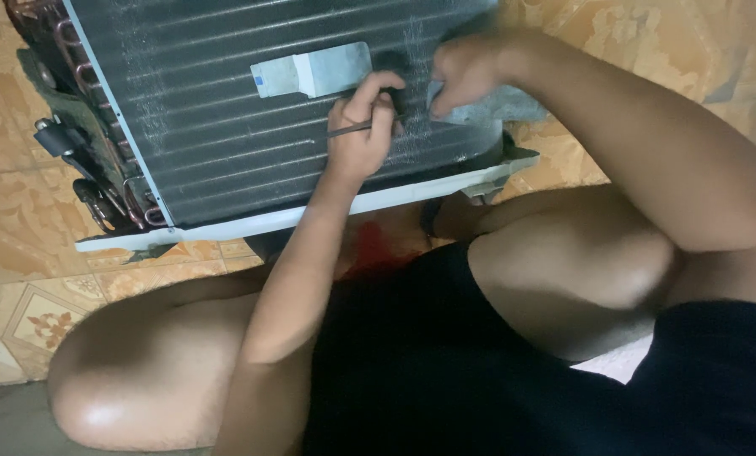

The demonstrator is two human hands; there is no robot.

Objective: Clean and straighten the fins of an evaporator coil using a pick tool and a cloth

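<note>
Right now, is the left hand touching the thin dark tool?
Touching: the head view shows the left hand with its fingers wrapped around the thin dark tool.

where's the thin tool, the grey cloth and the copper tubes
thin tool (350,129), head view, its bare dark shaft
grey cloth (513,105), head view, the fold by the right wrist
copper tubes (99,101), head view, bends at the coil's left edge

copper tubes (99,127) running along the coil's left edge | patterned floor tiles (23,279) lying underneath | black shorts (411,355) covering lap
</note>
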